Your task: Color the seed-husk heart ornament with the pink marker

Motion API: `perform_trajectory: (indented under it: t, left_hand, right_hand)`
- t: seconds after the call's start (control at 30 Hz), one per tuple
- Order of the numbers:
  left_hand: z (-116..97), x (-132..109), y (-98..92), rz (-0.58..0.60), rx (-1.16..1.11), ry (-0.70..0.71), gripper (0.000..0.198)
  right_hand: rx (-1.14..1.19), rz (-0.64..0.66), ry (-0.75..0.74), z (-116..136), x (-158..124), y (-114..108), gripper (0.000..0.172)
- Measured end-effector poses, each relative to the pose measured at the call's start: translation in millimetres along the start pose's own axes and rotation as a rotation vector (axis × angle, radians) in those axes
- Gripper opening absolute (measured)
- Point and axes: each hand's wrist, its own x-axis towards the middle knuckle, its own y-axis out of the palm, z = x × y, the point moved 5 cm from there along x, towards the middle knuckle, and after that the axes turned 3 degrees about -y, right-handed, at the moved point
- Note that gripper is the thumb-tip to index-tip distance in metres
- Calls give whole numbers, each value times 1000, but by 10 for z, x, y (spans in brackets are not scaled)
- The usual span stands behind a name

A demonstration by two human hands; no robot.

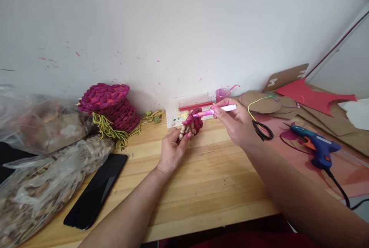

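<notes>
My desk (219, 186), pale wood with visible grain, stands before me. Behind the desk rises a white wall (178, 21), flecked with pink splashes (77, 54). Above the desk's right side, a dark slanting strip (323, 59) borders a greyer surface (350, 57). Diffuse light falls on wall and desk.

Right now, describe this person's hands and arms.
The left hand and right hand are ungloved. The left forearm and right forearm show no sleeves, watch or bracelet. A pink patch marks the left thumb; its cause is unclear.
</notes>
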Motion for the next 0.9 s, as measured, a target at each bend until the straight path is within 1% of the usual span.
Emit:
perform_trajectory:
  t: [0.1, 0.23, 0.37, 0.53, 0.67, 0.77, 0.9]
  left_hand:
    - [-7, -1, -1, -3, 1, 13, 33]
    - [-19, 5, -6, -2, 6, 12, 31]
    - [-23, 2, -8, -3, 8, 17, 31]
    - [-24, -6, -5, 5, 0, 16, 31]
    - [-50, -1, -4, 8, 12, 24, 31]
    - [-57, 2, -1, 12, 15, 27, 30]
    - [-56, 4, 1, 9, 6, 41, 31]
  right_hand:
    - [41, 7, -18, 20, -2, 19, 30]
    - [-1, 28, -23, 31, -11, 28, 30]
    - [-66, 1, -17, 36, -1, -8, 31]
    - [-27, 22, -48, 101, -8, 17, 28]
    - [-54, 52, -64, 110, -11, 27, 28]
    - [-81, 38, -61, 100, -4, 4, 28]
    - [-23, 42, -40, 96, -2, 16, 29]
